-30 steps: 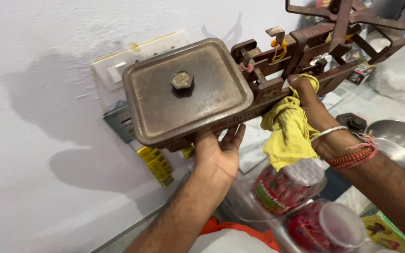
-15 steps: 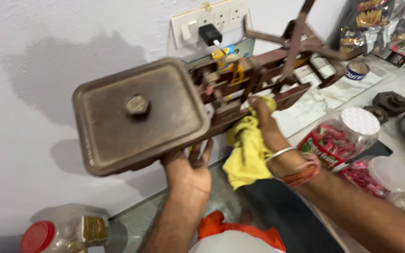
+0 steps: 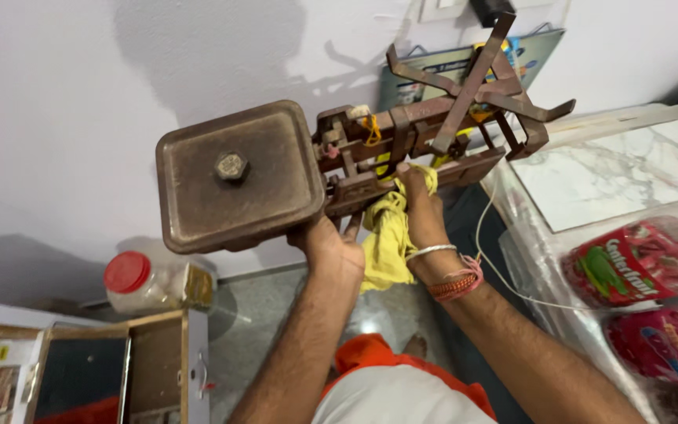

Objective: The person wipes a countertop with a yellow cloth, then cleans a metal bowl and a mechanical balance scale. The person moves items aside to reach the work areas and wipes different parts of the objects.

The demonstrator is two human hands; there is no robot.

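Note:
A rusty brown metal balance scale is held up in the air in front of a white wall. Its square flat pan with a hex bolt in the middle is on the left, and an open cross-shaped cradle is on the right. My left hand grips the scale's base from below, under the pan's right edge. My right hand presses a yellow cloth against the middle of the frame. The cloth hangs down between my two wrists.
A marble counter stands at the right, with clear jars of red-wrapped sweets below its edge. On the floor at the left lie a clear jar with a red lid and a wooden box. A thin white cord hangs near my right arm.
The view has swung down and left, so the scale now sits more to the right and the floor shows. Both hands keep their hold; the cloth stays on the frame.

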